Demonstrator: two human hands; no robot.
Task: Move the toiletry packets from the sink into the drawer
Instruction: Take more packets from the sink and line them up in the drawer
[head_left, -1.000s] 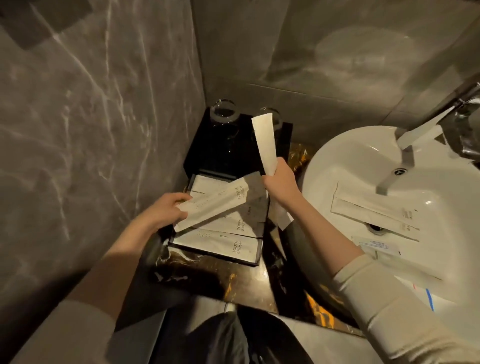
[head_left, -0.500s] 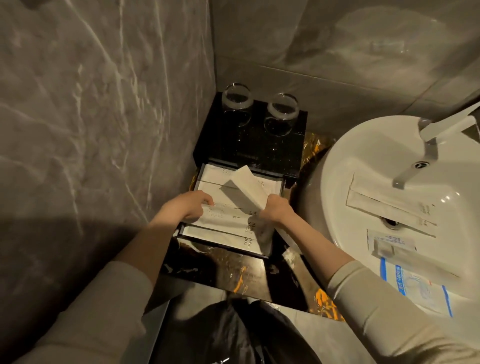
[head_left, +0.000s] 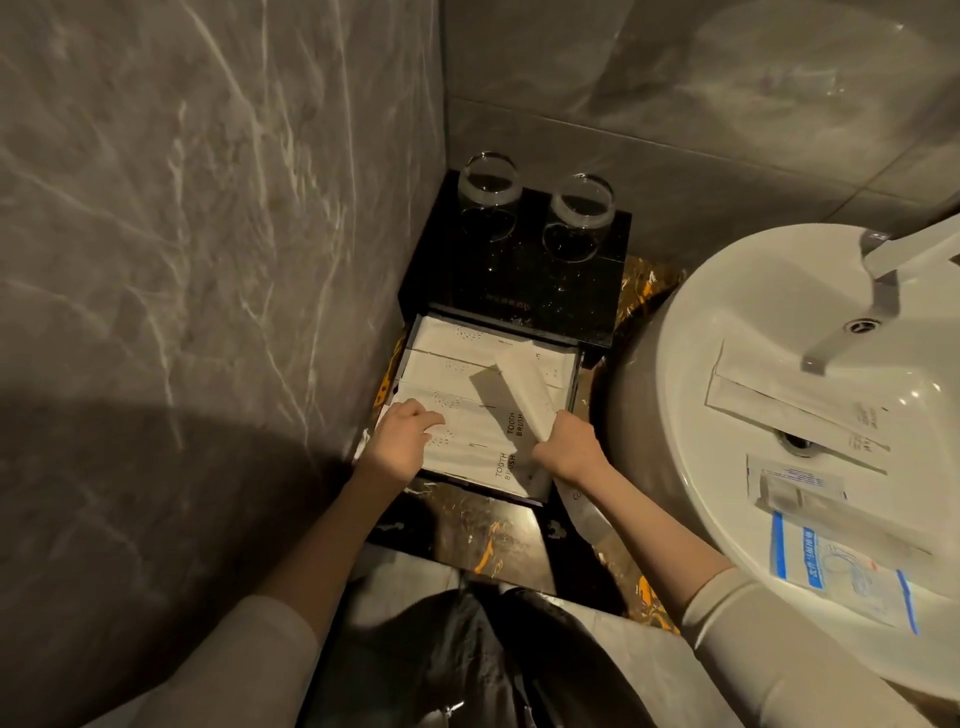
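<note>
An open black drawer (head_left: 573, 395) holds several long white toothbrush packets (head_left: 447, 371) lying side by side. My left hand (head_left: 402, 436) rests flat on the front packets at the drawer's left end, fingers apart. My right hand (head_left: 569, 444) grips the near end of one white packet (head_left: 522, 395), which slants across the others toward the back. In the white sink (head_left: 691, 374) to the right lie two long white packets (head_left: 789, 402), a small white sachet (head_left: 795, 480) and a blue-edged packet (head_left: 841, 577).
Two glasses (head_left: 488, 195) stand on the black box top (head_left: 498, 280) behind the drawer. A marble wall (head_left: 208, 234) closes off the left side. The tap spout (head_left: 852, 332) hangs over the basin. Dark marble counter (head_left: 467, 530) lies in front of the drawer.
My right hand has lowered its packet from upright down onto the drawer's stack. My left hand has laid its packet flat and now rests on it. The view has shifted left.
</note>
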